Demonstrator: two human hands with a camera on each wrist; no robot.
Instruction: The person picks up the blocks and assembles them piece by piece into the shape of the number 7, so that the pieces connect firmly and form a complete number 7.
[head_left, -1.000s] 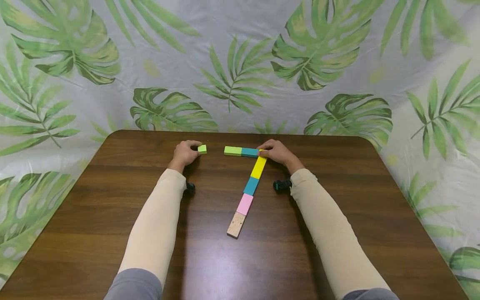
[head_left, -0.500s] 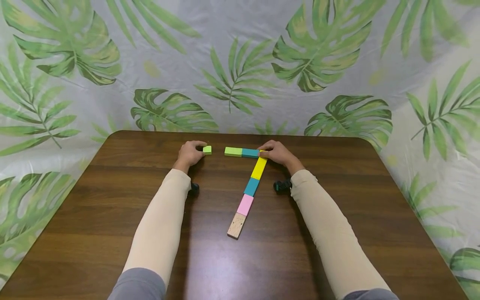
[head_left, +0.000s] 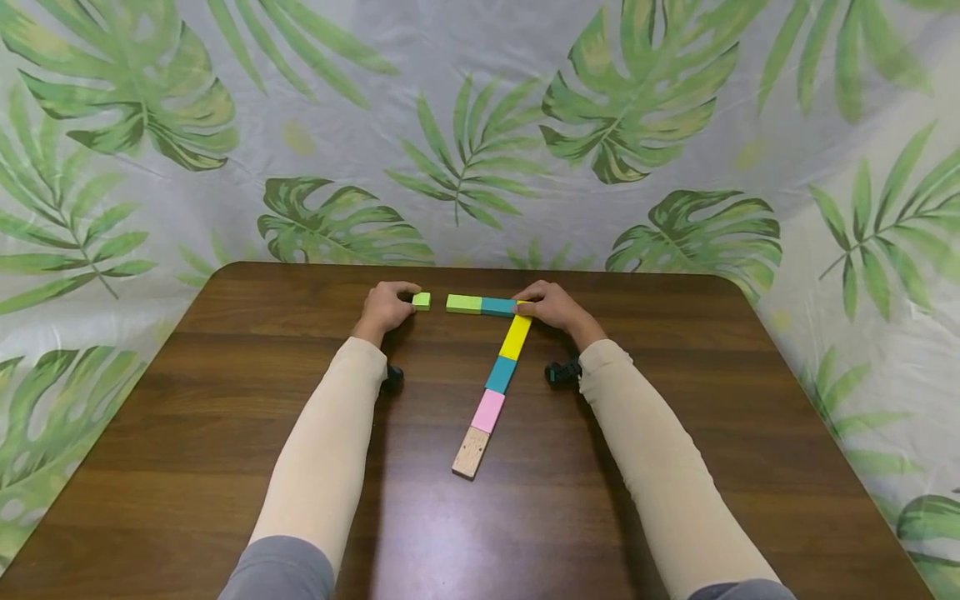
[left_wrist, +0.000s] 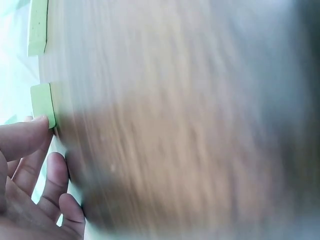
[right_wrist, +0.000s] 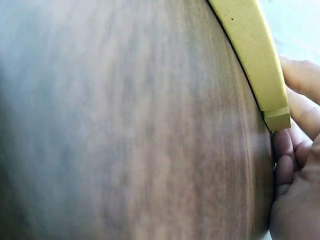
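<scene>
In the head view my left hand [head_left: 386,307] pinches a small light-green block [head_left: 422,302] between thumb and fingers, low over the table or on it. To its right, across a short gap, lies a longer light-green block [head_left: 463,304], end to end with a teal block [head_left: 498,307]. My right hand [head_left: 555,307] holds the yellow corner where this row meets a slanting one, finger and thumb on either side. The slanting row runs toward me: yellow block [head_left: 515,337], teal block [head_left: 500,375], pink block [head_left: 488,410], bare wooden block [head_left: 471,452]. The right wrist view shows yellow wood [right_wrist: 247,50] beside the fingers.
Everything lies on a dark brown wooden table [head_left: 225,417]. A leaf-patterned curtain [head_left: 480,125] hangs right behind its far edge, close to both hands. A dark wrist camera [head_left: 562,372] sticks out inward from the right wrist.
My left hand has slid to the right with the small green block, narrowing the gap to the longer green one. The right hand and the rows stay as they were.
</scene>
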